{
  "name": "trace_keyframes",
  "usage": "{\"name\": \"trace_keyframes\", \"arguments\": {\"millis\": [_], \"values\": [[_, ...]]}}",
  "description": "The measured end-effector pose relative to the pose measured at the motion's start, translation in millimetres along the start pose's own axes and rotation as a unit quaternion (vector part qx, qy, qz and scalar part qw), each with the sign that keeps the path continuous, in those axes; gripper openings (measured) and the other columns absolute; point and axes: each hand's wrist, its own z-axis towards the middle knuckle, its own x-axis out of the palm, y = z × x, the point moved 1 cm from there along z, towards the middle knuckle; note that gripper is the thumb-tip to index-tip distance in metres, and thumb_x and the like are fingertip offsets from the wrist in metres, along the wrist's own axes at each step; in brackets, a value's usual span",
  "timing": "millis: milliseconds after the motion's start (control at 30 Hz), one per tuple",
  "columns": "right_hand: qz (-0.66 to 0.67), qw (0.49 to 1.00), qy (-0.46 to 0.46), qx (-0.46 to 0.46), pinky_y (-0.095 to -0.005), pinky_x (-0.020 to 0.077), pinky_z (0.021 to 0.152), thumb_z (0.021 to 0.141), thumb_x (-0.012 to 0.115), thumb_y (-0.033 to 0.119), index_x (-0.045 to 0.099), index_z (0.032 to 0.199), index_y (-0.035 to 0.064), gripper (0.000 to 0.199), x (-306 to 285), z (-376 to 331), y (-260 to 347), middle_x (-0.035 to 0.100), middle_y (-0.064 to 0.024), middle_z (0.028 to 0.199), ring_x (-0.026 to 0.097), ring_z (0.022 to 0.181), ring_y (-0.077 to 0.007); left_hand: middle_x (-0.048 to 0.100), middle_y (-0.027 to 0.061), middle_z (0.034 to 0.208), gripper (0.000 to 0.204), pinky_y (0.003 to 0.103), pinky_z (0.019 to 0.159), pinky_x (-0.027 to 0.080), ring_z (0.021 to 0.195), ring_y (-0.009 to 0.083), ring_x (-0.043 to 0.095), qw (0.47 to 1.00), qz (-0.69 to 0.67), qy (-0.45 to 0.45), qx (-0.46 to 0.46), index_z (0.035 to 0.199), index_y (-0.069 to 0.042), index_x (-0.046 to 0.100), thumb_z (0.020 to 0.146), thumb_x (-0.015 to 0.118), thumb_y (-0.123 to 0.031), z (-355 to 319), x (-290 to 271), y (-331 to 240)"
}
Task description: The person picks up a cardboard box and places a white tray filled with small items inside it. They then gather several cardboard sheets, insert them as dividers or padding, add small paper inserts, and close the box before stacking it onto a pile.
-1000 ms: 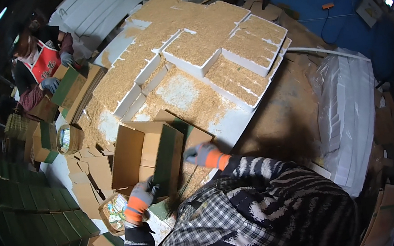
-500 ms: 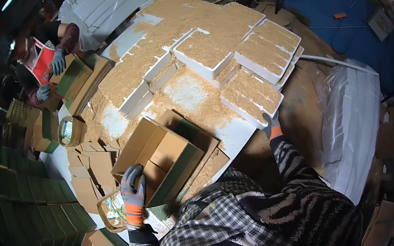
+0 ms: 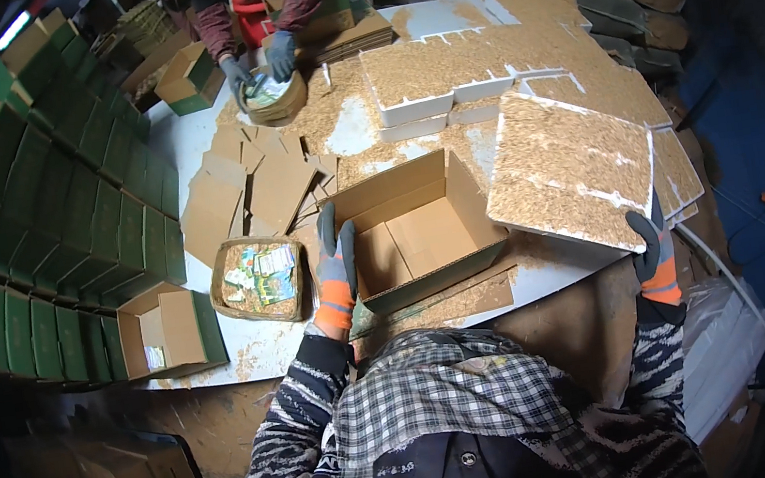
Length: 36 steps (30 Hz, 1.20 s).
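Observation:
My gloved left hand [image 3: 336,263] grips the left wall of an open cardboard box [image 3: 424,218], brown inside and green outside, with flaps lying on its bottom. In my gloved right hand [image 3: 653,248] is the near right corner of a white tray [image 3: 554,244] topped with tan, wood-shaving-like flakes [image 3: 568,169]. The tray is lifted and tilted beside the box's right wall. Part of my right hand is hidden by the tray corner. Left of my left hand stands a small basket [image 3: 305,299] of colourful packets [image 3: 261,276].
Across the table, a person's gloved hands [image 3: 281,56] are at another packet basket [image 3: 279,107]. Flake-covered white trays [image 3: 418,111] stand at the back. Cardboard pieces [image 3: 278,190] lie left of the box; stacked green boxes [image 3: 58,226] line the left side.
My right hand has raised the tray off the table and tilted it toward the box. The view has turned right. The other person's hands have moved from a box to a basket.

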Motion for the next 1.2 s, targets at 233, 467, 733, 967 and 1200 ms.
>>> {"name": "trace_keyframes", "arguments": {"millis": [233,467,733,967,1200], "values": [[0.394,0.880,0.202,0.174,-0.0315,0.0434,0.097,0.074,0.079,0.020,0.031,0.146,0.0041,0.088,94,130,94,0.051,-0.0146,0.133,0.048,0.123,-0.0207,0.036,0.0221,0.144,0.060,0.035,0.110,0.027,0.134,0.0324,0.034,0.998,0.042,-0.001,0.040,0.141,-0.001,0.035,0.095,0.054,-0.034,1,-2,30],[0.220,0.912,0.308,0.157,-0.0341,0.0409,0.099,0.080,0.071,0.013,0.024,0.146,0.0030,0.082,214,112,58,0.052,-0.0183,0.131,0.051,0.119,-0.0256,0.034,0.0182,0.148,0.080,0.032,0.109,0.031,0.135,0.0334,0.036,0.997,0.038,-0.001,-0.060,0.150,-0.012,0.022,0.077,0.053,-0.002,-9,-25,9],[-0.321,0.689,0.633,-0.147,-0.0386,0.0478,0.092,0.083,0.056,0.038,0.061,0.111,-0.0029,0.050,246,137,108,0.063,-0.0231,0.115,0.062,0.106,-0.0340,0.030,0.0183,0.150,0.080,0.034,0.113,0.024,0.139,0.0340,0.028,0.994,0.077,0.013,-0.081,0.151,-0.013,0.018,0.077,0.046,0.000,-18,-30,-15],[-0.029,0.912,0.386,-0.137,-0.0412,0.0466,0.094,0.080,0.064,0.040,0.059,0.120,0.0161,0.047,335,265,190,0.062,-0.0151,0.117,0.060,0.107,-0.0316,0.034,0.0161,0.149,0.070,0.035,0.112,0.026,0.138,0.0310,0.032,0.999,0.043,-0.004,-0.015,0.149,-0.010,0.024,0.091,0.059,-0.023,-15,-24,3],[-0.108,0.942,0.316,-0.031,-0.0384,0.0413,0.102,0.065,0.076,0.053,0.048,0.134,0.0052,0.088,539,291,143,0.051,-0.0158,0.135,0.052,0.121,-0.0315,0.052,0.0165,0.126,0.049,0.040,0.097,0.043,0.113,0.0336,0.053,0.933,0.301,-0.156,-0.125,0.127,-0.013,0.053,0.083,0.067,-0.029,5,-103,58]]}}
